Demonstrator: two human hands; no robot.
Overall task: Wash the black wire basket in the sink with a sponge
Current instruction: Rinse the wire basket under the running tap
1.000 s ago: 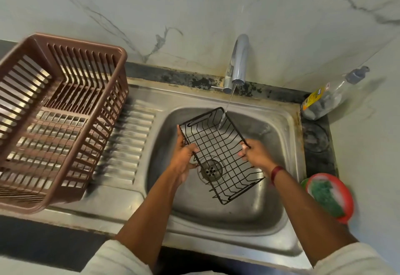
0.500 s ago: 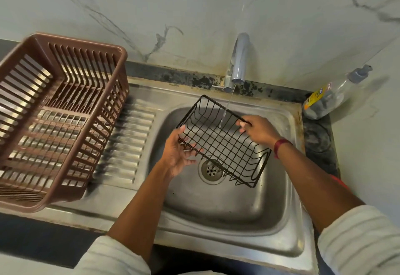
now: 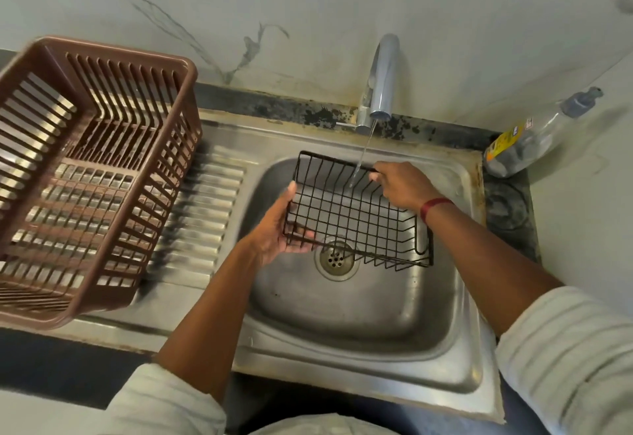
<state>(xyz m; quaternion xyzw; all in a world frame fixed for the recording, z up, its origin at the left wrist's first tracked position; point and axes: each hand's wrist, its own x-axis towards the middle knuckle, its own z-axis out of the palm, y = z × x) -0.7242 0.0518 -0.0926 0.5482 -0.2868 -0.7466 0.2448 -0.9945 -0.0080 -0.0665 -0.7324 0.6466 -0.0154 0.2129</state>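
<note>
The black wire basket (image 3: 356, 215) hangs over the steel sink (image 3: 342, 314), lying roughly level above the drain. A thin stream of water from the tap (image 3: 382, 82) falls onto its far rim. My left hand (image 3: 275, 229) holds the basket's left end, thumb along the side and fingers curled under the corner. My right hand (image 3: 402, 184) grips the far rim near the water stream. No sponge is in view; my right arm covers the counter at the sink's right.
A brown plastic dish rack (image 3: 85, 174) stands on the ribbed draining board at the left. A clear soap bottle (image 3: 534, 136) lies at the back right corner. A marble wall rises behind the sink.
Both hands turned the basket from a steep diagonal to lying nearly level and raised it toward the tap. My right arm now hides the red dish with the green sponge.
</note>
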